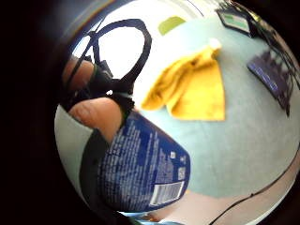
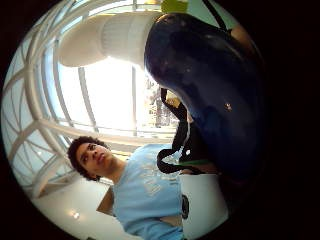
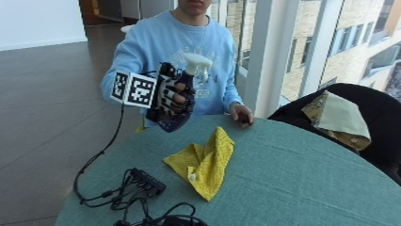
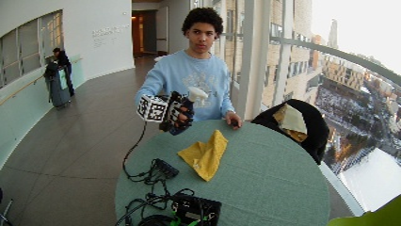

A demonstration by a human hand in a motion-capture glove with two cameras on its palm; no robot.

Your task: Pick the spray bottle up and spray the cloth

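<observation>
My gloved right hand (image 3: 170, 97) holds a dark blue spray bottle (image 3: 177, 115) with a white trigger head (image 3: 196, 64) up in the air, above the table's far left edge, fingers curled round its body. The bottle's labelled blue body (image 1: 140, 168) fills the little finger side palm view, and its dark body (image 2: 210, 85) with the white head (image 2: 110, 40) shows in the thumb side view. A crumpled yellow cloth (image 3: 204, 162) lies on the green table (image 3: 300, 183), below and to the right of the bottle. The same cloth (image 1: 190, 89) shows beyond the bottle.
The person's bare left hand (image 3: 241, 115) rests on the table's far edge. A black power strip (image 3: 145, 180) and tangled cables (image 3: 156, 219) lie at the near left. A dark chair with a folded cloth (image 3: 338, 115) stands at the right. More black devices (image 4: 196, 208) sit at the front.
</observation>
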